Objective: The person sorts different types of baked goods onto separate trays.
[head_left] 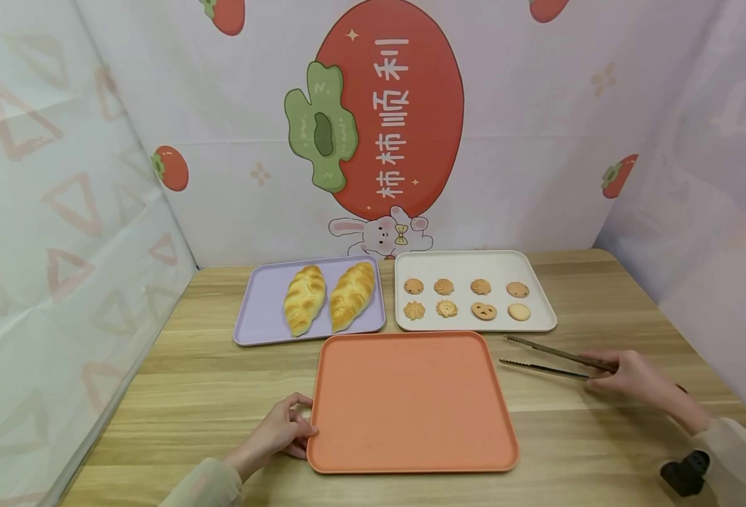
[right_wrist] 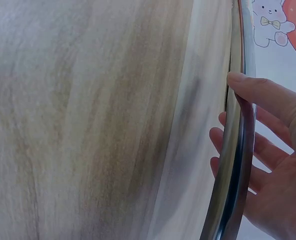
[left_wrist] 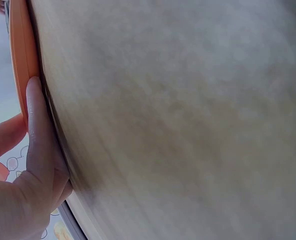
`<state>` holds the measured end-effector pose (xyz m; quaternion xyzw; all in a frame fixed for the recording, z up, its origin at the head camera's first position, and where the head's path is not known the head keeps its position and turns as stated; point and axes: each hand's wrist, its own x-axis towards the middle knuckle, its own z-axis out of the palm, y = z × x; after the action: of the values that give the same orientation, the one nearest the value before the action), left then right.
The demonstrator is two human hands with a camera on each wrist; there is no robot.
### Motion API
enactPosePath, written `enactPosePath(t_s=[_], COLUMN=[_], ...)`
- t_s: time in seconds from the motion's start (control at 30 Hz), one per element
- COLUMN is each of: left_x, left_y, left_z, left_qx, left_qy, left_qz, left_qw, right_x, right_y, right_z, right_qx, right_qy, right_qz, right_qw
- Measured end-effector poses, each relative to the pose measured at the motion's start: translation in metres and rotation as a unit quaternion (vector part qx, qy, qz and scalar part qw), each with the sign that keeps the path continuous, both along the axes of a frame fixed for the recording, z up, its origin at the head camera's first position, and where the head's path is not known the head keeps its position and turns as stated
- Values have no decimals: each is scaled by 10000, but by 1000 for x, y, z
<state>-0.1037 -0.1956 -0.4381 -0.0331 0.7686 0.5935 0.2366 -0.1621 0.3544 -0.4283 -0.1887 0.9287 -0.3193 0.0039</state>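
An orange tray (head_left: 411,401) lies on the table in the head view. My left hand (head_left: 282,426) holds its left edge; in the left wrist view the fingers (left_wrist: 37,125) lie against the tray's rim (left_wrist: 25,55). To the right of the tray, my right hand (head_left: 632,377) grips metal tongs (head_left: 553,355), whose arms are spread with nothing between the tips. In the right wrist view the thumb (right_wrist: 260,90) lies on one side of the tongs (right_wrist: 233,165) and the fingers on the other.
Behind the orange tray, a purple tray (head_left: 258,320) carries two bread loaves (head_left: 305,299). Beside it a white tray (head_left: 461,264) bears several cookies (head_left: 447,308) in two rows. A black object (head_left: 685,473) is by the right sleeve. Printed cloth walls (head_left: 239,211) border the wooden table (head_left: 208,373).
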Motion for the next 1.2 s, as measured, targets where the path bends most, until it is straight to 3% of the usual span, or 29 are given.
enactPosePath(t_s=[0.3, 0.63, 0.8, 1.2], left_x=[1, 1, 1, 4], left_y=[1, 0, 0, -3], left_z=[0, 0, 0, -1], left_qx=[3, 7, 12, 57], left_qy=[49, 46, 75, 8], left_qz=[-3, 21, 4, 23], left_qw=[10000, 10000, 10000, 10000], right_x=[0, -1, 0, 1], right_y=[-3, -4, -5, -4], right_z=[-2, -6, -9, -12], right_qx=[331, 643, 940, 856], right_qy=[11, 311, 156, 308], right_qz=[-94, -84, -206, -168], right_qw=[9994, 9974, 9952, 9957])
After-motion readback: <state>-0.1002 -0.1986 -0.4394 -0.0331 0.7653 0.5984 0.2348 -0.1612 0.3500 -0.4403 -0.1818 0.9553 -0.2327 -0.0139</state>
